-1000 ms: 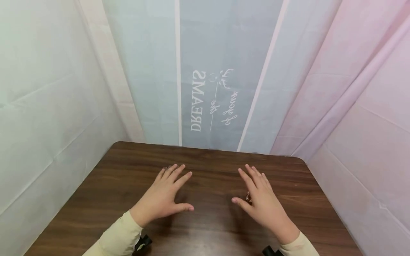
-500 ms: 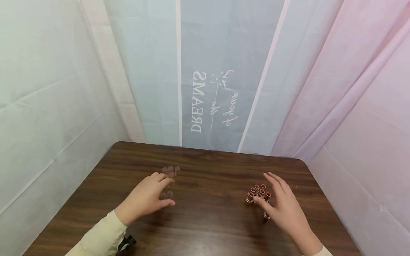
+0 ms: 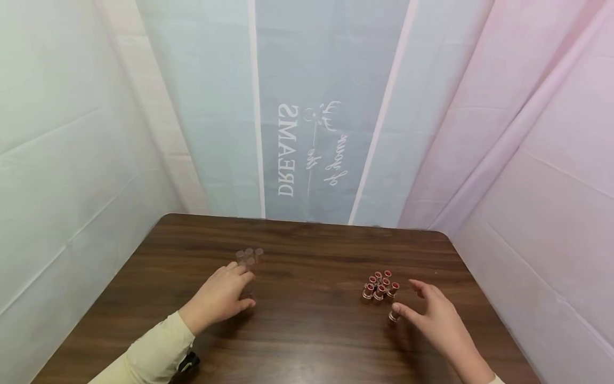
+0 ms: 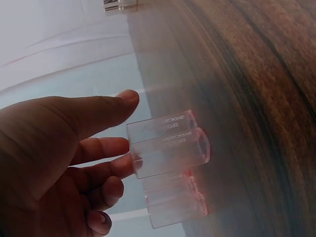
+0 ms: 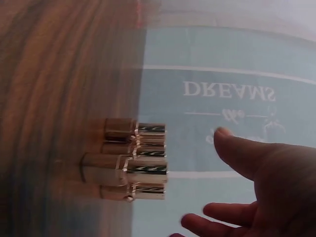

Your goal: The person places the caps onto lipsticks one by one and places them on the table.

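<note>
At the left of the table in the head view stand several clear caps [image 3: 259,254], part of the group hidden by my left hand [image 3: 216,293]. The left wrist view shows my thumb held apart from my loosely bent fingers, their tips right at a clear cap [image 4: 170,153] with pale lettering. To the right, several gold lipsticks [image 3: 379,292] with red tops stand upright in a cluster. One lipstick [image 3: 393,317] stands nearer to me, just by the thumb of my right hand [image 3: 438,320]. That hand's thumb and fingers are spread apart, with nothing between them, beside gold lipsticks [image 5: 147,170] in the right wrist view.
A dark wood-grain table [image 3: 307,341] with rounded far corners bears everything. Behind it hangs a blue-grey cloth [image 3: 326,64] with mirrored lettering, and pale curtains [image 3: 57,176] line both sides. A black wrist strap [image 3: 188,362] shows by the left sleeve.
My hands have moved apart and come down from over the table's middle, the left beside the caps, the right beside the lipsticks. Both groups, largely covered before, now show more.
</note>
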`<move>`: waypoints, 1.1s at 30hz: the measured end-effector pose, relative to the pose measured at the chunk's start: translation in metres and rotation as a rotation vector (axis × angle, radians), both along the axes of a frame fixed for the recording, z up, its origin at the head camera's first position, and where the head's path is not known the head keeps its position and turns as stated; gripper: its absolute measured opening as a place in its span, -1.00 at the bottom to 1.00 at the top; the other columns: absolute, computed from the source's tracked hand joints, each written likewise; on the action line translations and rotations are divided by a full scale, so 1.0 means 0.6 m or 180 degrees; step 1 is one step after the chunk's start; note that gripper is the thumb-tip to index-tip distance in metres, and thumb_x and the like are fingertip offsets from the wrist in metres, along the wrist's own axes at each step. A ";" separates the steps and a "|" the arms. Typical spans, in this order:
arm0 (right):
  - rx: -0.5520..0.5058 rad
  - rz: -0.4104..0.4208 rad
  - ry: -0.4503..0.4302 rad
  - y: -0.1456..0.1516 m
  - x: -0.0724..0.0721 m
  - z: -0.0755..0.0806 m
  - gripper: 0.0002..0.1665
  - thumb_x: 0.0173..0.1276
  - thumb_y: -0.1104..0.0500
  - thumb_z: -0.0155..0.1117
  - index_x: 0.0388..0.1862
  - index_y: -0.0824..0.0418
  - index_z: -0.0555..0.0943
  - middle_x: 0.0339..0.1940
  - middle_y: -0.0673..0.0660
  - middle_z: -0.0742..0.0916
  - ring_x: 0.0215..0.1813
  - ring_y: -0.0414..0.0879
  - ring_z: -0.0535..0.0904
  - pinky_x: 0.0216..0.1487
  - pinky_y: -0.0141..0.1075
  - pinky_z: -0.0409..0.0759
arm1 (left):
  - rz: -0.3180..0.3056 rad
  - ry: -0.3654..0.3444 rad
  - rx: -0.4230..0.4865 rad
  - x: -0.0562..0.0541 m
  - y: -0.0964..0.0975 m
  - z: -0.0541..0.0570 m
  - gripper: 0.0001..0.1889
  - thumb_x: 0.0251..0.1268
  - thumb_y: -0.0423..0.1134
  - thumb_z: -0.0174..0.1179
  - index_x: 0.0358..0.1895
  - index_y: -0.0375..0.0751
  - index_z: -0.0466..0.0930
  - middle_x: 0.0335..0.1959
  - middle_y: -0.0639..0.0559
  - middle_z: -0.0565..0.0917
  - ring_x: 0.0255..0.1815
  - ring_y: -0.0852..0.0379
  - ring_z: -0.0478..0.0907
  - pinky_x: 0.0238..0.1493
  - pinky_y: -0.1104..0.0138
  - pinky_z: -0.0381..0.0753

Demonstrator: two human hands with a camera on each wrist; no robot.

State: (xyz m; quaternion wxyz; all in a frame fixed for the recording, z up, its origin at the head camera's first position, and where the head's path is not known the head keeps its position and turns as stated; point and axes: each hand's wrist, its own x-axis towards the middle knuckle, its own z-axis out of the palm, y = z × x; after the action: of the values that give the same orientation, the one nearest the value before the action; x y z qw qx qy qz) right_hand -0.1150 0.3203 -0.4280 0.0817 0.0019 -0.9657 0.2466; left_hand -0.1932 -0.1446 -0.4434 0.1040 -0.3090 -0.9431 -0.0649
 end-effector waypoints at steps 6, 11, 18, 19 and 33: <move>0.0049 -0.0031 -0.0505 0.003 -0.009 -0.032 -0.16 0.11 -0.26 0.59 0.17 0.27 0.62 0.01 0.17 0.77 0.04 0.09 0.70 0.05 0.10 0.62 | -0.0002 -0.0059 -0.0044 -0.001 0.002 -0.005 -0.52 0.05 0.05 0.57 -0.03 -0.16 0.71 -0.16 0.04 0.68 -0.13 0.04 0.53 -0.03 0.04 0.59; 0.0041 -0.0050 -0.0779 -0.004 -0.021 -0.054 -0.50 0.00 -0.03 0.69 -0.13 0.09 0.69 -0.28 -0.09 0.75 -0.19 -0.18 0.64 -0.14 -0.10 0.60 | -0.0012 -0.0056 -0.0057 -0.004 0.003 -0.005 -0.53 0.05 0.03 0.57 -0.05 -0.16 0.71 -0.15 0.03 0.69 -0.11 0.02 0.56 -0.03 0.04 0.60; 0.0262 -0.0062 -0.0764 -0.016 -0.030 -0.062 -0.62 -0.03 0.03 0.70 -0.29 -0.05 0.66 -0.39 -0.13 0.71 -0.29 -0.20 0.59 -0.26 -0.12 0.55 | -0.0001 -0.0052 -0.0070 -0.004 0.002 -0.004 -0.69 0.04 -0.02 0.58 -0.32 -0.06 0.65 -0.37 0.15 0.58 -0.25 0.08 0.51 -0.12 0.07 0.58; 0.0294 -0.0073 -0.0774 -0.017 -0.029 -0.063 -0.63 -0.03 0.03 0.69 -0.30 -0.06 0.66 -0.39 -0.13 0.71 -0.29 -0.20 0.59 -0.27 -0.11 0.55 | -0.0004 -0.0061 -0.0061 -0.003 0.002 -0.005 -0.69 0.04 -0.02 0.58 -0.34 -0.05 0.65 -0.38 0.16 0.57 -0.26 0.09 0.51 -0.13 0.08 0.58; 0.0311 -0.0204 -0.0718 -0.018 -0.028 -0.063 -0.65 0.08 0.01 0.63 -0.40 0.02 0.57 -0.46 -0.08 0.63 -0.39 -0.14 0.48 -0.38 -0.17 0.44 | -0.0043 0.0055 0.0021 -0.008 0.003 -0.013 -0.68 -0.03 -0.15 0.61 -0.49 0.04 0.55 -0.47 0.24 0.52 -0.35 0.14 0.48 -0.22 0.16 0.58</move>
State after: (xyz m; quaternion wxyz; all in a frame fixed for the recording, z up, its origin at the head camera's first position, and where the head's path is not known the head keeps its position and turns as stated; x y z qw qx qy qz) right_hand -0.1321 0.3093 -0.4660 -0.0198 -0.0527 -0.9792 0.1951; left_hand -0.1978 -0.1426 -0.4512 0.1127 -0.3156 -0.9399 -0.0661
